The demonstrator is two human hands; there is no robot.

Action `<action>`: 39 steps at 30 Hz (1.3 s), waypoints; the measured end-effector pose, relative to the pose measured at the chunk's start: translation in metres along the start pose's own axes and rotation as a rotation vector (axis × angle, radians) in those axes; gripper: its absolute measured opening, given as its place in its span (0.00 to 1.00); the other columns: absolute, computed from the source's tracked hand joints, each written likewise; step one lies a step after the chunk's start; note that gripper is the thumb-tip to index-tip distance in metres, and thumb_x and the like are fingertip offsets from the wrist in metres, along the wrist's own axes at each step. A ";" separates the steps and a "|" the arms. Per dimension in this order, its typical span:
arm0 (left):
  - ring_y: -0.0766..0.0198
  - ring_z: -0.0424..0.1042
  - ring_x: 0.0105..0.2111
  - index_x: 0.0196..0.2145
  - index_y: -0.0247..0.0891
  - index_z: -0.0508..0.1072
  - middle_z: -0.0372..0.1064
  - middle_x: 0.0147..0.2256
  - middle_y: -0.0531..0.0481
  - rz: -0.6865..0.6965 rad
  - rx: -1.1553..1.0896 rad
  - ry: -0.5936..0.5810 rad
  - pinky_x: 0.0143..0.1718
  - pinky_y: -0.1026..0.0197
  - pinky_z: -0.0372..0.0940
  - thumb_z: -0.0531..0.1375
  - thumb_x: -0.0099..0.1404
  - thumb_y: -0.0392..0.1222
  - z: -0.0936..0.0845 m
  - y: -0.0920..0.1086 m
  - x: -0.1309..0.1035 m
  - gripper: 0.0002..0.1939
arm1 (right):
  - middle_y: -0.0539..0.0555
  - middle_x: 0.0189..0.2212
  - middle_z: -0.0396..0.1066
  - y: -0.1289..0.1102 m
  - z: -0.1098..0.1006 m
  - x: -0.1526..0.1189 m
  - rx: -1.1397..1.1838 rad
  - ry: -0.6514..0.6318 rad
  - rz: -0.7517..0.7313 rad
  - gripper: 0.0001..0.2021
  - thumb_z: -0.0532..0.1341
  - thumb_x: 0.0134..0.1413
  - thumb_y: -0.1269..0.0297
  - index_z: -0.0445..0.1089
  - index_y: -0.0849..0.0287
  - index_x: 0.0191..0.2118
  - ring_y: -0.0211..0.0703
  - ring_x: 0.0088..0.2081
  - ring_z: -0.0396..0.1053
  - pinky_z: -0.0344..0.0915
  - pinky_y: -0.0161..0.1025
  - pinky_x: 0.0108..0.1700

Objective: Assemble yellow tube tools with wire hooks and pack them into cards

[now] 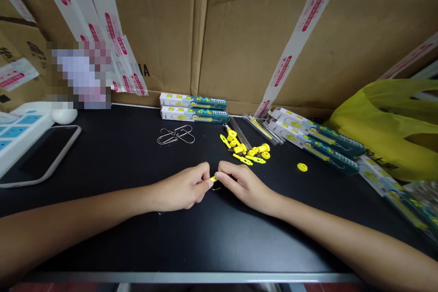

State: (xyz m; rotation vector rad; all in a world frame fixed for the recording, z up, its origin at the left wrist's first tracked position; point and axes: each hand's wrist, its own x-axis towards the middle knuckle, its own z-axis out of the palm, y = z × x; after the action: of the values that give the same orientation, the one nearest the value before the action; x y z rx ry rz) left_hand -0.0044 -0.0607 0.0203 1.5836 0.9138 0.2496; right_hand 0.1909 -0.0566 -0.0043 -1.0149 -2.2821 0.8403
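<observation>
Between my two hands is a small yellow plastic part (213, 179), mostly covered by fingers. My left hand (185, 188) pinches its left end, and my right hand (243, 183) pinches the other end. A thin metal hook (216, 188) shows just below the fingertips; whether it is joined to the yellow part I cannot tell. Beyond the hands lies a loose cluster of yellow plastic pieces (240, 148) with small dark springs among them. Several bent metal hooks (176, 134) rest to the left of that cluster.
Printed cartons (194, 115) stand at the back, with more cartons (315, 141) to the right. Clear tubes and rods (262, 128) lie between them. A yellow ring (302, 167) sits alone. At left are a phone (41, 155) and a power strip (20, 127); at right, a yellow bag (386, 123).
</observation>
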 end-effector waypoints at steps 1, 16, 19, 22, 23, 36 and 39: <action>0.78 0.47 0.13 0.31 0.40 0.52 0.51 0.18 0.64 -0.006 0.008 -0.002 0.12 0.75 0.44 0.46 0.69 0.48 0.000 0.000 0.000 0.12 | 0.45 0.22 0.50 -0.001 0.000 0.000 -0.014 0.000 -0.001 0.15 0.49 0.64 0.61 0.52 0.58 0.26 0.33 0.24 0.50 0.48 0.33 0.28; 0.77 0.41 0.11 0.30 0.42 0.50 0.47 0.18 0.64 -0.203 -0.287 -0.134 0.11 0.73 0.38 0.46 0.68 0.45 -0.001 0.006 -0.003 0.10 | 0.45 0.21 0.49 -0.008 -0.003 -0.003 -0.261 -0.004 -0.129 0.14 0.47 0.64 0.64 0.46 0.56 0.26 0.34 0.22 0.50 0.47 0.34 0.26; 0.76 0.46 0.13 0.30 0.41 0.50 0.52 0.19 0.62 -0.094 -0.099 -0.008 0.13 0.71 0.44 0.45 0.68 0.47 0.003 0.006 -0.006 0.11 | 0.45 0.21 0.49 -0.008 -0.003 -0.003 -0.231 -0.007 -0.115 0.14 0.47 0.64 0.64 0.47 0.56 0.26 0.34 0.22 0.50 0.48 0.33 0.26; 0.75 0.53 0.16 0.29 0.40 0.51 0.55 0.21 0.60 0.014 0.100 0.081 0.17 0.71 0.49 0.47 0.68 0.46 0.007 0.007 -0.010 0.11 | 0.45 0.21 0.49 -0.007 0.000 -0.004 -0.147 -0.012 -0.083 0.14 0.47 0.65 0.63 0.48 0.56 0.26 0.33 0.23 0.50 0.49 0.32 0.26; 0.75 0.53 0.17 0.29 0.40 0.51 0.55 0.22 0.60 0.021 0.111 0.088 0.17 0.70 0.50 0.48 0.68 0.45 0.007 0.008 -0.011 0.11 | 0.45 0.21 0.49 -0.006 0.000 -0.004 -0.126 -0.010 -0.079 0.14 0.47 0.65 0.63 0.48 0.56 0.26 0.33 0.23 0.51 0.49 0.32 0.27; 0.75 0.52 0.16 0.29 0.40 0.51 0.55 0.20 0.60 0.006 0.047 0.101 0.16 0.71 0.48 0.47 0.68 0.45 0.010 0.008 -0.013 0.11 | 0.45 0.22 0.49 -0.005 0.001 -0.004 -0.100 -0.007 -0.128 0.15 0.47 0.65 0.63 0.48 0.56 0.26 0.33 0.23 0.51 0.50 0.33 0.27; 0.74 0.53 0.18 0.28 0.40 0.51 0.55 0.20 0.60 0.061 0.115 0.130 0.17 0.71 0.49 0.48 0.68 0.44 0.010 0.010 -0.015 0.11 | 0.45 0.22 0.49 -0.004 0.003 -0.004 -0.062 0.011 -0.107 0.15 0.47 0.65 0.62 0.49 0.56 0.26 0.34 0.23 0.51 0.51 0.33 0.27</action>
State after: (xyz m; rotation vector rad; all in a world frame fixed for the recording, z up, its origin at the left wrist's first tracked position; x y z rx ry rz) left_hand -0.0040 -0.0779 0.0317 1.7194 0.9958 0.3516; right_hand 0.1891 -0.0633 -0.0043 -0.9128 -2.3435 0.7224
